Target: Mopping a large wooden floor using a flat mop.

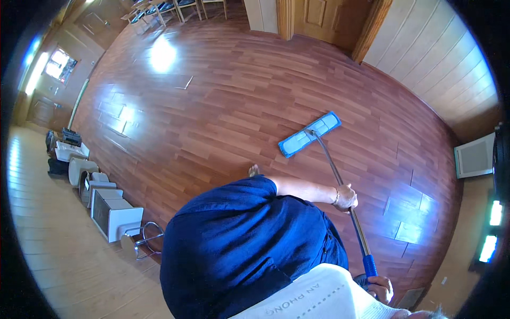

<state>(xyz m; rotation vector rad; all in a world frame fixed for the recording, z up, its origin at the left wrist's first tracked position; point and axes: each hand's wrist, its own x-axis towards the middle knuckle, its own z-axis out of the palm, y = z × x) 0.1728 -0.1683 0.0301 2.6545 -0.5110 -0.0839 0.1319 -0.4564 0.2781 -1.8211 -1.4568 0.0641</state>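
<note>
"Where's the mop head (307, 137)?"
"On the floor (223, 106), in front of the brown door (332, 18)"
"And its pole (359, 231)?"
"The left hand (346, 197) holds it, the right hand (380, 290) holds the blue grip (370, 267)"

A row of white furnishings lines the pale wall (48, 223) at left, where a round-topped stool (128, 245) on chrome legs stands just beside a boxy white unit (123, 215); farther along are a rounded white container (81, 170) and a shallow white bin (71, 151). Dark-seated wooden chairs (166, 7) gather at the far end, a brown paneled door (332, 16) near top center, and a white-framed gray panel (475, 157) at right.
</note>
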